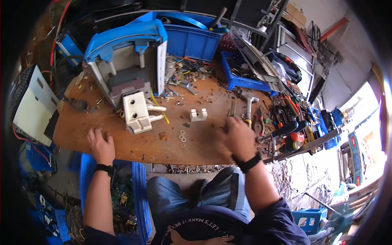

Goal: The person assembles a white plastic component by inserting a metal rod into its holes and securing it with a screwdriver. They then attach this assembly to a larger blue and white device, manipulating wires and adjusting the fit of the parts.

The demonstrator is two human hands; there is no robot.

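Note:
My left hand (pixel 101 145) rests on the near left edge of the wooden workbench (pixel 98 124), fingers apart and holding nothing. Over the bench's near right part is my right hand (pixel 240 140), smeared by motion, so its fingers and anything in them cannot be made out. Just beyond it lies a hammer (pixel 249 104) with a metal head and a partly yellow handle. Between my hands sit a cream plastic housing with prongs (pixel 138 115), a small white notched block (pixel 199 115) and several washers (pixel 182 138) in a short row.
A large blue-topped frame (pixel 126 38) stands at the back left. Blue crates (pixel 194 43) and a blue tray (pixel 245 81) hold parts behind. Pliers (pixel 259 121) and many hand tools crowd the right side. Below the bench's left edge stands a blue bin (pixel 141 196) with circuit boards.

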